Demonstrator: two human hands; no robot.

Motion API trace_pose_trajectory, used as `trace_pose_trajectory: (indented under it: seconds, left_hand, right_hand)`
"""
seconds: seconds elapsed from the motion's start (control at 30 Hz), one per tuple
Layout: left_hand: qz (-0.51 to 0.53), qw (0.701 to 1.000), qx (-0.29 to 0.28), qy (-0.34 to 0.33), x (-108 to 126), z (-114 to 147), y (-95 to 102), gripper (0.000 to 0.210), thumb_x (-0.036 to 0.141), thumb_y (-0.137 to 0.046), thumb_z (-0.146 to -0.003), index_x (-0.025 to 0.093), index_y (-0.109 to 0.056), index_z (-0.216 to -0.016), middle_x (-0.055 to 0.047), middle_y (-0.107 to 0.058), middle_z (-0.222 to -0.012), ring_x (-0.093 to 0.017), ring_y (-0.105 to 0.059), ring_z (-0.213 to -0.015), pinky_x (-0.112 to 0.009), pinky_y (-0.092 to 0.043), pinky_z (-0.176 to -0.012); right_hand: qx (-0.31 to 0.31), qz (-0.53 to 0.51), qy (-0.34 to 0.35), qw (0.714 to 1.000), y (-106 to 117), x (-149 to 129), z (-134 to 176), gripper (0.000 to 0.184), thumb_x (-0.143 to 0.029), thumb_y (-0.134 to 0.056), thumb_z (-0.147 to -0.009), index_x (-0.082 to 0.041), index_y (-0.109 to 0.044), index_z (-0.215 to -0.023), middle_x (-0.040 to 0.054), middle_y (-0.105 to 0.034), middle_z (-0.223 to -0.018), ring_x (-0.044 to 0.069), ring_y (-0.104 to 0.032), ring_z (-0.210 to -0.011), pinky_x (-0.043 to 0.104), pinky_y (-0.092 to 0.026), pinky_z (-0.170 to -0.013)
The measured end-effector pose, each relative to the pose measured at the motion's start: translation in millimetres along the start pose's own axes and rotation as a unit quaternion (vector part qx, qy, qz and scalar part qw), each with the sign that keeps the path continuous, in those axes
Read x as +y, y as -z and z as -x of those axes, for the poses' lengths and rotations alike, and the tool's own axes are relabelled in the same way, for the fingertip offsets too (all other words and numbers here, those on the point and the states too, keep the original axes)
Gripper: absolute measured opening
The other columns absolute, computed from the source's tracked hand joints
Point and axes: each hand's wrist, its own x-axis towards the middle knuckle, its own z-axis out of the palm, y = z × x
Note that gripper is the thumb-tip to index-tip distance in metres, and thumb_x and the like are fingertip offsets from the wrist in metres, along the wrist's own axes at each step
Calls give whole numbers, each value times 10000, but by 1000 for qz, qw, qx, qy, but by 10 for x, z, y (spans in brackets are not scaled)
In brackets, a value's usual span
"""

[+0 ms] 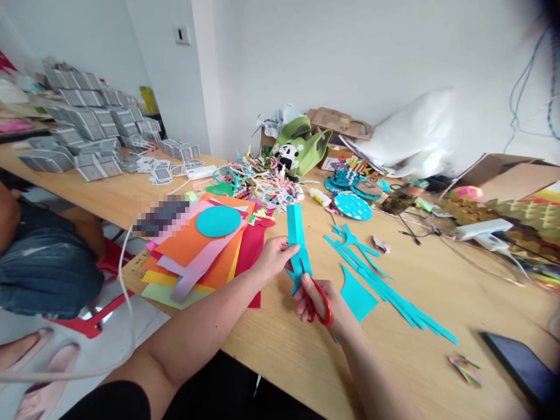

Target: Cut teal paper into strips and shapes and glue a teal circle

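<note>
Red-handled scissors (328,304): being held over the wooden table (271,318), handles towards the near edge; how far the blades are parting, I cannot tell
Blue paper strip (297,224): is standing up just beyond the scissors' handles, its lower part meeting the blades
Right hand (338,302): is closing around the scissors' red handles, fingers curling through the loops
Left hand (277,256): is pinching the blue paper strip between thumb and fingers, just beyond and left of the scissors; the pinch is leaving no visible gap
Blue offcut (356,296): is lying just right of the scissors, 1 edge curving inward
Cut blue strips (385,286): are lying in a loose bundle right of the scissors, past the offcut
Coloured paper sheets (188,245): are spreading in an overlapping pile left of the scissors, with 1 plain blue disc (219,221) resting on top
Glue bottle (321,197): is lying beyond the scissors, near 1 white-dotted blue disc (352,206)
Green panda bag (301,151): is slumping well beyond the scissors, behind a tangle of colourful craft pieces (258,181)
Grey boxes (94,122): are standing stacked far left of the scissors
Smartphone (520,361): is lying well right of the scissors
Person in denim (48,262): is sitting well left of the scissors
</note>
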Motion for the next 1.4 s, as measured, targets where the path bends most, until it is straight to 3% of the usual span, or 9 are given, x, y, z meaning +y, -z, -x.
trace_pose_trajectory:
  seconds: [0.3, 0.47, 0.83, 1.13, 1.4]
  left_hand:
    - [-5, 1000, 11, -11, -1, -7, 9, 376, 470, -732, -643, 155, -545, -728, 35, -544, -569, -93, -504, -470, -212, -428, -466]
    - [-15, 999, 29, 20, 9, -4, -4, 368, 493, -700, -661, 156, -557, -687, 25, -557, -563, -116, -536, -488, -245, -463, -492]
    - [-28, 998, 9, 47, 31, 20, -16, 372, 503, -700, -656, 154, -576, -684, 16, -586, -541, -133, -560, -474, -255, -473, -474]
    - [-10, 999, 11, 42, 32, 26, -35, 374, 503, -696, -666, 161, -545, -669, 27, -564, -541, -113, -536, -464, -234, -450, -469]
    - [-6, 997, -30, 74, 123, 64, -25, 245, 365, -673, -672, 161, -543, -712, 12, -582, -593, -120, -572, -522, -252, -483, -547]
  right_hand:
    - [3, 4, -8, 1000, 9, 58, -23, 644, -775, -492, -713, -143, -591, -644, 30, -612, -465, 98, -543, -365, 200, -405, -377]
    - [3, 2, -12, 1000, 5, 80, -38, 628, -761, -507, -717, -144, -588, -638, 26, -606, -456, 100, -544, -364, 198, -397, -374]
    - [0, -7, 11, 1000, -8, 109, -67, 608, -733, -515, -742, -134, -601, -679, 53, -638, -497, 118, -570, -392, 216, -400, -388]
    - [14, 0, -17, 1000, -8, 116, -71, 610, -748, -533, -711, -143, -590, -653, 34, -611, -462, 117, -556, -370, 208, -387, -362]
    - [26, 10, -21, 999, -12, 75, -64, 600, -735, -543, -717, -140, -591, -656, 37, -619, -473, 111, -557, -373, 204, -386, -372]
